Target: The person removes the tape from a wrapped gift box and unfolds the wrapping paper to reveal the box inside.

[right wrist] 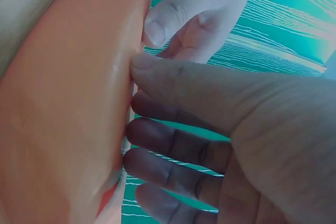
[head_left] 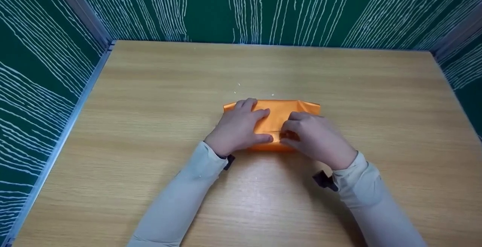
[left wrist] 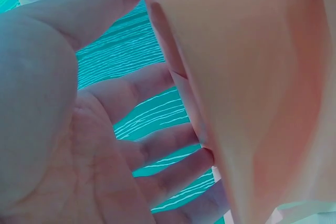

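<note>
An orange wrapped package [head_left: 276, 107], its glossy covering creased at the ends, lies on the wooden table in front of the person. A seam runs along its top. The left hand [head_left: 237, 126] rests on its left part with fingers and thumb spread. In the left wrist view the straight fingers of the left hand [left wrist: 152, 145] touch the top of the package [left wrist: 241, 77]. The right hand [head_left: 318, 136] has bent fingers at the seam, pinching the covering there between thumb and fingertips. The right wrist view shows the thumb [right wrist: 157, 74] against the package's near edge. Its contents are hidden.
Small white bits [head_left: 273, 95] lie on the wooden table [head_left: 169, 89] just beyond the package. Green panels [head_left: 211, 13] with white lines rise behind and at both sides. Dark wrist straps [head_left: 325, 181] show below the hands.
</note>
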A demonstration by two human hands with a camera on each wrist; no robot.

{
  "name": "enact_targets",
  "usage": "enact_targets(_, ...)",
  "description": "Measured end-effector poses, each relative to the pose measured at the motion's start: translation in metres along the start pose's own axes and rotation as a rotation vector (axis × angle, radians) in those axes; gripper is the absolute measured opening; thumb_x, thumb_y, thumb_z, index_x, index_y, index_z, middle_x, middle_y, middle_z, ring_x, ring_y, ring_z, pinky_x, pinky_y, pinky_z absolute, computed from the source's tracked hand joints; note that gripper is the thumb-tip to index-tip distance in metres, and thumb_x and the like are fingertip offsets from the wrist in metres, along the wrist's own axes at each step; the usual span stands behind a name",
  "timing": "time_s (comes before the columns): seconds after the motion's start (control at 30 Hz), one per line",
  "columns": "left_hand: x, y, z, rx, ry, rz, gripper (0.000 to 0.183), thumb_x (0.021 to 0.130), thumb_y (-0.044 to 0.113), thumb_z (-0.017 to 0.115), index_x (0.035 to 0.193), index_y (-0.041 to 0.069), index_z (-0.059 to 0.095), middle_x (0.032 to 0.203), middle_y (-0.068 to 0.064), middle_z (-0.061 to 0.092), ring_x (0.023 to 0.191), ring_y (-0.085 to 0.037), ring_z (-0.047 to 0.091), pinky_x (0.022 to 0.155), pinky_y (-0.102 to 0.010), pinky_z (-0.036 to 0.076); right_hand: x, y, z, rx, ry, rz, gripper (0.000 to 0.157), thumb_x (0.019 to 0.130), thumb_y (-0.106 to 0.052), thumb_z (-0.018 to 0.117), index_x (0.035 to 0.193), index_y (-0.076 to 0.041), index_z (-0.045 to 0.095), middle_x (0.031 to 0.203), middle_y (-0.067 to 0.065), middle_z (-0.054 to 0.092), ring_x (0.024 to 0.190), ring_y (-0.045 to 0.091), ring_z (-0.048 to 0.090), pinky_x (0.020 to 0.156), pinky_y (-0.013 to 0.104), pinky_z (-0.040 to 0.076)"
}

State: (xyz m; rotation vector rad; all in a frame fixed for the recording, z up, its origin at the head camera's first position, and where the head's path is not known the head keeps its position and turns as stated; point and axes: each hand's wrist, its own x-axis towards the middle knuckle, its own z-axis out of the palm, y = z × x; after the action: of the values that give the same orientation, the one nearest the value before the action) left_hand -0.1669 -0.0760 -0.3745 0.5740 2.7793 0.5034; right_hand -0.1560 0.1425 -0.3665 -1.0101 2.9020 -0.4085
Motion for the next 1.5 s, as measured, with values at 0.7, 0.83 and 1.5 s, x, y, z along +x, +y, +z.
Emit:
enact_targets(0.7, 0.0001, 0.0002, -0.0004, -0.004, -0.021, -0.003, 0.077, 0.09, 0.06, 0.071, 0.155, 0.026, 0.05, 0.163, -0.011, 0.034, 0.146, -0.032, 0.033, 0.115, -0.047, 0.041, -0.001, 0.0034, 0.001, 0.017, -0.021, -0.107, 0.021, 0.083, -0.016, 0.089, 0.102, -0.012, 0.082, 0.096, 0.002, 0.072, 0.083, 0.02, 0.063, 0.083, 0.036, 0.058)
enact_targets(0.83, -0.0006, 0.0001, -0.0004, -0.003, -0.022, -0.004, 0.077, 0.09, 0.061, 0.071, 0.156, 0.026, 0.049, 0.163, -0.01, 0.034, 0.146, -0.031, 0.033, 0.115, -0.047, 0.041, -0.0017, 0.0026, 0.0002, 0.009, -0.024, -0.106, 0.021, 0.083, -0.016, 0.089, 0.102, -0.012, 0.082, 0.098, 0.003, 0.072, 0.084, 0.021, 0.063, 0.082, 0.037, 0.058)
enact_targets(1.5, -0.0004, 0.0016, -0.001, -0.009, -0.016, -0.013, 0.078, 0.09, 0.06, 0.072, 0.156, 0.026, 0.049, 0.163, -0.009, 0.034, 0.146, -0.031, 0.033, 0.116, -0.047, 0.04, 0.0006, 0.0031, 0.0056, -0.011, 0.038, -0.153, 0.009, 0.088, -0.013, 0.083, 0.096, -0.011, 0.079, 0.086, 0.001, 0.064, 0.075, 0.019, 0.056, 0.07, 0.03, 0.053)
